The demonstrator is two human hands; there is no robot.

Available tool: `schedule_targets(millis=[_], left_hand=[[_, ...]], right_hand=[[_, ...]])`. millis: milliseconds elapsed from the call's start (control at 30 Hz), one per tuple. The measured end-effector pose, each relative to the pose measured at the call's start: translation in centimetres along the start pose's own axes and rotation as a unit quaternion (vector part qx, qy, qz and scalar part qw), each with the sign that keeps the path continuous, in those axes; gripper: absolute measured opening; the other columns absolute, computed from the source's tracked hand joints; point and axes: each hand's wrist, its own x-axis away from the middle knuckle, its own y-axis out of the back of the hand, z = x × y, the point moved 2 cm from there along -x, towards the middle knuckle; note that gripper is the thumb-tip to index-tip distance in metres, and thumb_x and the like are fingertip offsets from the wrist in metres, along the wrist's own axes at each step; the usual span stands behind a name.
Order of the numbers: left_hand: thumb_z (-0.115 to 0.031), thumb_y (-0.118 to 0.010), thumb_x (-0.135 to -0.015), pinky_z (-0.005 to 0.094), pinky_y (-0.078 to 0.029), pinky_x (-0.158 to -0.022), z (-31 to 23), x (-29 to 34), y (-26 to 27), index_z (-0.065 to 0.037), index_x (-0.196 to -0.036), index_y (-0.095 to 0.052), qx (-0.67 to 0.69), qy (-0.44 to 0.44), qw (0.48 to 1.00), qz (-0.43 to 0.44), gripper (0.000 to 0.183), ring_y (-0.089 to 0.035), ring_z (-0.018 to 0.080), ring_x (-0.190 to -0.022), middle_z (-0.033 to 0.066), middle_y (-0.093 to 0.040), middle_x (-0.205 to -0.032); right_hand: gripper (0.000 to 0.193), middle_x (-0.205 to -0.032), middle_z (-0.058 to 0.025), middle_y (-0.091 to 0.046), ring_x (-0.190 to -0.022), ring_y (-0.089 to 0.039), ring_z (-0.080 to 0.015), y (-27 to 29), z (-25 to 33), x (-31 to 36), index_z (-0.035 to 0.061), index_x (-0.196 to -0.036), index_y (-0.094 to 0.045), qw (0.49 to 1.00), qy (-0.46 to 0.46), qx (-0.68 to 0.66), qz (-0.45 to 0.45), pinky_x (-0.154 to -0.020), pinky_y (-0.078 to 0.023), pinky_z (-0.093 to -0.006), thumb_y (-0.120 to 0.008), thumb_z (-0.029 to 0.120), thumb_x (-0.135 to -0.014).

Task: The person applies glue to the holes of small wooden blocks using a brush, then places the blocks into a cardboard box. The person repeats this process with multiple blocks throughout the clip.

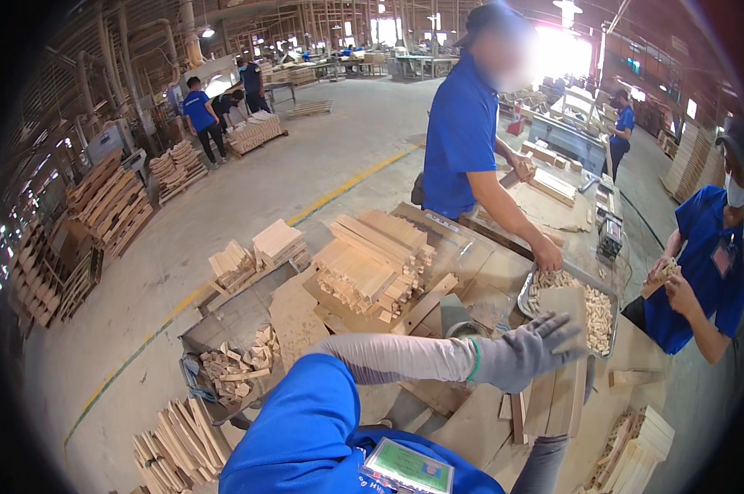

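Apparently steadying board [560,391] with left hand [524,356], fingers spread open across face. Perhaps supported behind by right hand [591,377], mostly hidden; cannot tell grip. Held beside dowels [600,317] in tray [616,325], maybe for reach.

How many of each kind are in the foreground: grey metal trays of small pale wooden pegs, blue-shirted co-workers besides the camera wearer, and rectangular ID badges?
Grey metal trays of small pale wooden pegs: 1
Blue-shirted co-workers: 2
Rectangular ID badges: 2
Total: 5
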Motion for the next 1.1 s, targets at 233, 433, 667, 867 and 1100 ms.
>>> schedule_targets(millis=[233,433,667,867,1100], left_hand=[[-0.039,-0.07,-0.081,0.0326,-0.041,-0.098,2.7,-1.3,-0.3,0.003,-0.139,-0.03,0.732,0.249,0.622,-0.122,0.083,-0.048,0.0193,-0.117,0.0149,-0.048,-0.128],[-0.028,-0.067,-0.085,0.0264,-0.049,-0.083,5.4,5.1,-0.4,-0.004,-0.118,-0.055,0.744,0.184,0.589,-0.255,0.042,-0.061,0.016,-0.092,0.0057,-0.062,-0.103],[-0.01,-0.065,-0.086,0.0288,-0.053,-0.075,6.9,15.5,1.8,-0.003,-0.111,-0.058,0.657,0.253,0.595,-0.387,0.027,-0.063,0.0155,-0.087,0.0048,-0.063,-0.097],[-0.006,-0.068,-0.08,0.036,-0.053,-0.087,7.8,25.6,3.6,0.002,-0.125,-0.048,0.611,0.314,0.597,-0.413,0.05,-0.061,0.0234,-0.104,0.0121,-0.06,-0.111],[-0.023,-0.088,-0.056,0.037,-0.048,-0.094,7.3,29.4,1.0,0.004,-0.14,-0.03,0.406,0.362,0.832,-0.106,0.106,-0.056,0.0271,-0.113,0.0159,-0.052,-0.127]], right_hand=[[0.054,-0.133,-0.0125,-0.049,-0.117,-0.052,-0.0217,-2.5,0.7,-0.3,0.0028,-0.14,-0.037,0.956,0.089,0.279,-0.016,-0.093,-0.048,-0.0318,-0.053,0.026,-0.094],[0.055,-0.135,-0.0188,-0.048,-0.122,-0.049,-0.024,-10.2,-4.5,0.4,-0.0072,-0.139,-0.035,0.772,0.175,0.589,0.165,-0.103,-0.038,-0.035,-0.057,0.011,-0.092],[0.049,-0.126,-0.0181,-0.054,-0.111,-0.057,-0.023,-13.5,-6.7,-1.1,-0.0066,-0.142,-0.031,0.848,0.172,0.46,0.198,-0.095,-0.046,-0.0343,-0.04,0.021,-0.102],[0.034,-0.104,-0.013,-0.062,-0.092,-0.061,-0.0171,-10.1,-2.8,-1.2,-0.0076,-0.109,-0.061,0.874,0.051,0.477,0.079,-0.081,-0.05,-0.0284,-0.052,0.023,-0.098],[0.009,-0.084,-0.0064,-0.066,-0.075,-0.063,-0.0104,-5.4,-5.5,0.7,-0.0025,-0.094,-0.062,0.823,0.059,0.563,-0.054,-0.066,-0.051,-0.0222,-0.065,0.002,-0.087]])
